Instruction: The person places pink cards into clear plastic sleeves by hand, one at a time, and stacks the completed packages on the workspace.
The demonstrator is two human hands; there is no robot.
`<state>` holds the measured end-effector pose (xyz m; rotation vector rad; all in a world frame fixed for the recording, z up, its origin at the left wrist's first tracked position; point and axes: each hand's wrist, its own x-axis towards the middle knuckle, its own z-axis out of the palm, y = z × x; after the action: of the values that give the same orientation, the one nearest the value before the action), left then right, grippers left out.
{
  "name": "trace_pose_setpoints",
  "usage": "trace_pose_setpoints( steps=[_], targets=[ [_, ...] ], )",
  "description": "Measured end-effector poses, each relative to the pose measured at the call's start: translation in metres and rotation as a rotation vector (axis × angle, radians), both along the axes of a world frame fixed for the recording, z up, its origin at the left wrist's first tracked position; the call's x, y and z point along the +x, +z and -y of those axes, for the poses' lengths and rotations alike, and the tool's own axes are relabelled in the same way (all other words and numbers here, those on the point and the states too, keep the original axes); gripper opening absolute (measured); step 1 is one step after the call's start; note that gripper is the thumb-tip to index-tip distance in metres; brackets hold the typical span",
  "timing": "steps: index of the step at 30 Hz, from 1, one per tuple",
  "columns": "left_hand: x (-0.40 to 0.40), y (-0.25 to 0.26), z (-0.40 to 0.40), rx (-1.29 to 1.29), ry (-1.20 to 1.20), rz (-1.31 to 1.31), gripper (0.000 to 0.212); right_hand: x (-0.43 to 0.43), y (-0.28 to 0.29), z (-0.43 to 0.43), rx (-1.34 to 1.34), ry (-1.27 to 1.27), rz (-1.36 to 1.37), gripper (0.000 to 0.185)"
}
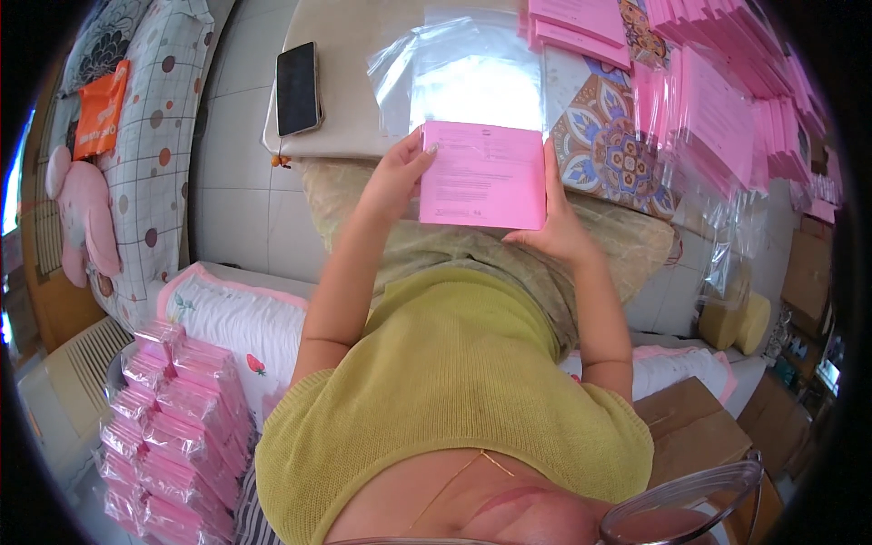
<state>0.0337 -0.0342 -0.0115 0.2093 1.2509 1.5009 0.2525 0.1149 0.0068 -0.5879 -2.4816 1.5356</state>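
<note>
A pink printed packet (482,184) lies between my two hands, above my lap at the table's near edge. My left hand (403,170) grips its left edge, the thumb on top. At the right edge my right hand (562,221) holds it, fingers along the side and thumb at the lower corner. Clear plastic bags (477,78) lie flat on the table just beyond the packet, shining with reflected light. Whether the packet is partly inside one of them, I cannot tell. A smartphone (298,88) with a dark screen rests on the table's left part.
Pink packets (579,30) lie at the table's far right, with more stacked (722,116) beside the patterned tabletop (599,136). Wrapped pink packets (184,436) are piled at lower left. A cardboard box (691,419) stands at lower right. A pink plush toy (82,211) lies at left.
</note>
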Motion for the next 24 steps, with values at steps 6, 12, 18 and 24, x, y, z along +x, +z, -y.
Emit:
trace_pose_setpoints(
  steps=[6, 12, 18, 24],
  targets=[
    [0.026, 0.0, 0.002, -0.099, 0.085, -0.318, 0.062, 0.007, -0.021, 0.015, -0.285, -0.226, -0.184, 0.116],
    [0.021, 0.024, 0.022, 0.041, -0.376, -0.531, 0.103, 0.011, -0.037, 0.024, -0.421, -0.351, -0.333, 0.102],
    [0.034, 0.012, 0.023, -0.011, -0.3, -0.611, 0.098, 0.004, -0.034, 0.033, -0.187, -0.585, -0.155, 0.083],
    [0.043, -0.002, 0.019, -0.133, -0.064, -1.031, 0.069, -0.01, -0.023, 0.021, 0.039, -0.58, -0.025, 0.084]
  ],
)
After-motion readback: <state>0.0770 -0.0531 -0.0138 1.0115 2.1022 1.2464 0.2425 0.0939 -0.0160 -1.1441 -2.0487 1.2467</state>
